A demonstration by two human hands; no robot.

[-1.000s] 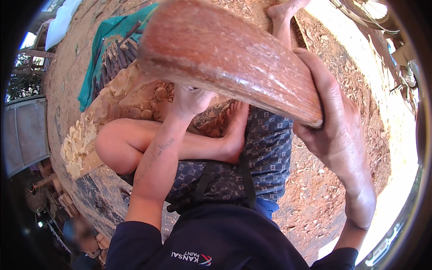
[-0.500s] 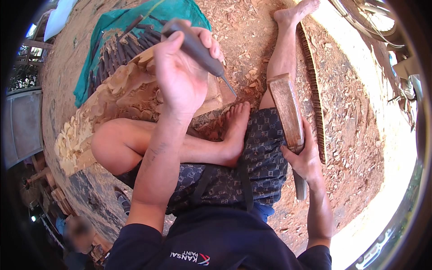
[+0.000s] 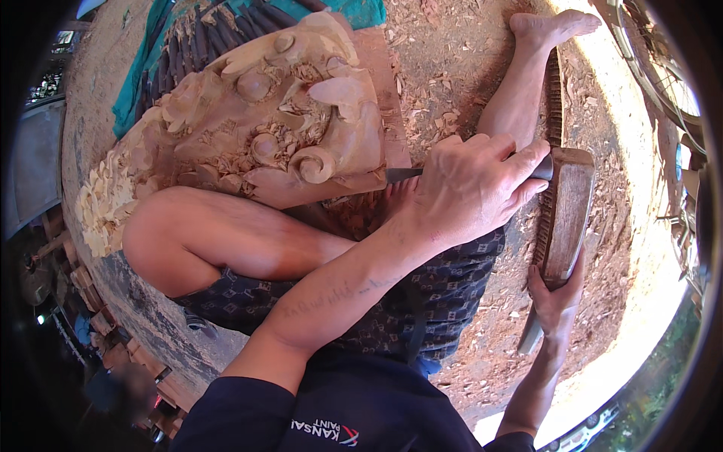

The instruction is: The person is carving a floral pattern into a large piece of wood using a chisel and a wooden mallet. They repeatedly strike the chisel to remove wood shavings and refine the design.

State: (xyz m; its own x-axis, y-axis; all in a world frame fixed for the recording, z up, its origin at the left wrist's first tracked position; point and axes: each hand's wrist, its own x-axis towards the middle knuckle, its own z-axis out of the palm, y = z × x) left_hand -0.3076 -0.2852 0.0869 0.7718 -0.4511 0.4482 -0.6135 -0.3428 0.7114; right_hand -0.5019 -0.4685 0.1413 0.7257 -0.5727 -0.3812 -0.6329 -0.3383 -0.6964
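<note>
My left hand (image 3: 471,184) is closed round the dark handle of a chisel (image 3: 403,175), which lies nearly level. Its blade points left, and the tip is at the right edge of a carved wood block (image 3: 256,143) with curls, knobs and loose shavings in its hollows. The handle's butt end is close to the head of a wooden mallet (image 3: 570,218); I cannot tell whether they touch. My right hand (image 3: 559,297) grips this mallet where handle meets head, with the head up. My left fingers partly hide the chisel handle.
Several dark-handled tools (image 3: 203,34) lie on a teal cloth (image 3: 365,11) behind the block. My bent leg (image 3: 226,233) is alongside the carving; my other leg (image 3: 520,98) stretches forward. Wood chips litter the earth ground. A bicycle wheel (image 3: 663,87) stands at the far right.
My left hand has swung down and right with the chisel, its blade now toward the block's edge. The mallet has moved right, in my right hand. More of the carving shows.
</note>
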